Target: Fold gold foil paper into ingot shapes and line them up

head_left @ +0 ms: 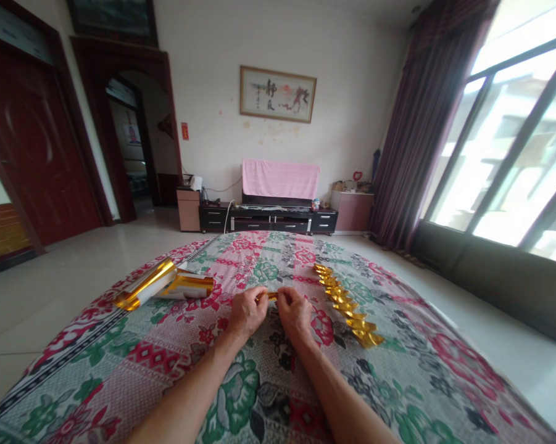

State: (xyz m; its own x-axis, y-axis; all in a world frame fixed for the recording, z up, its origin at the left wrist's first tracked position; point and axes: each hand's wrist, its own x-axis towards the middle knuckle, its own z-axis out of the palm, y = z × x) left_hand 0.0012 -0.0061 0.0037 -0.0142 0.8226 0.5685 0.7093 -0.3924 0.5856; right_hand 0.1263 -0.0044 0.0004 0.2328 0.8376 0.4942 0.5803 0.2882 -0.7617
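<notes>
Both my hands rest close together on a flowered cloth (pixel 120 364) that covers the surface in front of me. My left hand (pixel 246 311) and my right hand (pixel 295 313) each pinch one end of a small piece of gold foil paper (pixel 271 296), fingers closed on it. To the right of my right hand runs a row of several folded gold paper pieces (pixel 345 303), laid one behind another. To the left lies a stack of gold foil sheets (pixel 166 285), partly curled.
The covered surface ends at a rounded far edge. Beyond it is bare tiled floor (pixel 74 259), a low dark TV cabinet (pixel 268 219) with a pink cloth, a dark wooden door (pixel 32 142) at left, and large windows (pixel 513 135) with curtains at right.
</notes>
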